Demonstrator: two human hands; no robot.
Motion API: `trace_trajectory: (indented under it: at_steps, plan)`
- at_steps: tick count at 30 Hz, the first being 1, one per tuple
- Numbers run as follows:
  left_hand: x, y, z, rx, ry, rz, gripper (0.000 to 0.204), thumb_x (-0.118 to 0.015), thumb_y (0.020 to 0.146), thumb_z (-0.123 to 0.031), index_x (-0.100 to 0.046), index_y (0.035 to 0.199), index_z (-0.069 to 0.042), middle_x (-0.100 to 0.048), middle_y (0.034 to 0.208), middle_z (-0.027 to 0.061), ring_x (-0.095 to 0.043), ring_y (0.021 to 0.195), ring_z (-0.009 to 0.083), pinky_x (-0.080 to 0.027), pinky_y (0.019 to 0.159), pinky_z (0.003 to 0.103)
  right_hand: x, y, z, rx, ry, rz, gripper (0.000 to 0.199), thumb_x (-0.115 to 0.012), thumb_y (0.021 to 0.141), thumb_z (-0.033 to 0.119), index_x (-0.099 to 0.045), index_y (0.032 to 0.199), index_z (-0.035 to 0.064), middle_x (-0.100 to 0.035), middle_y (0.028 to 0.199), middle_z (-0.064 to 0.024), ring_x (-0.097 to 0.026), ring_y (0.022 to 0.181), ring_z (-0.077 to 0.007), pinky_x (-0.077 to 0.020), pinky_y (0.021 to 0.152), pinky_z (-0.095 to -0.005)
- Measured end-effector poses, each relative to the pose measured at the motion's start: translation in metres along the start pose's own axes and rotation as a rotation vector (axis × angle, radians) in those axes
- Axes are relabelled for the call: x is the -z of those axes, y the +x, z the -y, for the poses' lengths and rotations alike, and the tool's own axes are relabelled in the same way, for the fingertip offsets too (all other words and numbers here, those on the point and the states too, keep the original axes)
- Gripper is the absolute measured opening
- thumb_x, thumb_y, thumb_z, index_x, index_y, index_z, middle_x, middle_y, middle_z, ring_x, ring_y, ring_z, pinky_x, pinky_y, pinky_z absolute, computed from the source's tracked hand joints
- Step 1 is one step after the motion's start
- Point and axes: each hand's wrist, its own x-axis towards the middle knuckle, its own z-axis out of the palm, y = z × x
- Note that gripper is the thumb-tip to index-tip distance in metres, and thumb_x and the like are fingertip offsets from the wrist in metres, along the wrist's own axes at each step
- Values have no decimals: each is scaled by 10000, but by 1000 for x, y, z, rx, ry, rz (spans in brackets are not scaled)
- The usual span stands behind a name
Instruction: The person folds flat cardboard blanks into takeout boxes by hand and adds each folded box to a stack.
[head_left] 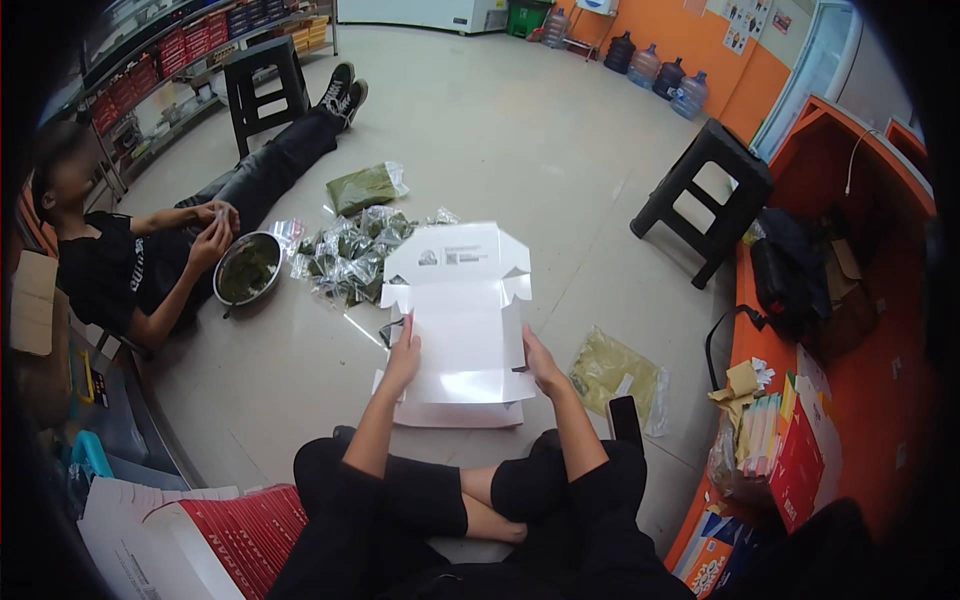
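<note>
In front of my crossed legs I hold a white flat-cut cardboard box (460, 335), partly unfolded, with its side flaps sticking out. My left hand (404, 358) grips its left edge, and my right hand (541, 362) grips the right edge. Another white cardboard panel (460, 413) shows under its near end; whether it belongs to the same box I cannot tell. Just beyond, on the left, lies a heap of small clear bags (350, 255) with dark green contents. A larger green-filled bag (362, 188) lies behind them. To the right of my right hand is a flat yellow-green bag (612, 372).
A person (120, 255) sits on the floor at left, hands together above a metal bowl (248, 268) of green stuff. Red-and-white flat boxes (240, 535) are stacked at lower left. A black phone (625, 420) is by my right knee. Black stools (700, 195) and an orange counter (735, 330) stand around.
</note>
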Motion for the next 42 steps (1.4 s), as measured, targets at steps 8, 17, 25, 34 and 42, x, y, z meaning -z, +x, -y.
trace_trajectory:
  at_steps: [8, 17, 25, 34, 42]
  plan:
    - [60, -35, -92, -111, -675, -76, 350, -608, 840, -107, -542, 1163, 9, -543, 768, -4, -580, 820, 79, -472, 690, 195, 7, -48, 43, 200, -101, 266, 524, -464, 916, 329, -355, 1320, 13, -520, 1169, -62, -503, 1039, -119, -426, 822, -271]
    - [61, -38, -116, -36, -478, -24, 355, -651, 790, -68, -509, 1095, 44, -571, 946, 91, -578, 870, 146, -483, 749, 270, 0, -43, 38, 260, -338, 3, 299, -649, 810, 236, -643, 957, -23, -649, 706, -64, -570, 632, -68, -461, 614, -220]
    - [32, -59, -143, -430, -79, -9, 612, -710, 719, -138, -386, 1220, -3, -489, 1046, 141, -520, 941, 227, -435, 813, 347, -9, -33, 28, 309, -235, -1, 271, -608, 844, 224, -654, 950, -21, -646, 726, -53, -537, 623, -48, -445, 600, -210]
    - [2, -63, -124, -347, -303, 203, 341, -605, 840, -186, -466, 1076, 18, -597, 861, 133, -618, 762, 190, -497, 635, 282, 2, -40, 34, 306, -364, -32, 477, -410, 925, 411, -654, 966, 3, -655, 802, -99, -607, 703, -144, -481, 624, -275]
    - [14, -42, -111, -122, -761, 74, 376, -564, 872, -152, -410, 1180, -1, -574, 1033, 123, -596, 884, 156, -500, 686, 265, 54, -37, 42, 700, -439, -778, 644, -301, 932, 484, -487, 526, 19, -514, 506, -64, -547, 529, -126, -410, 511, -230]
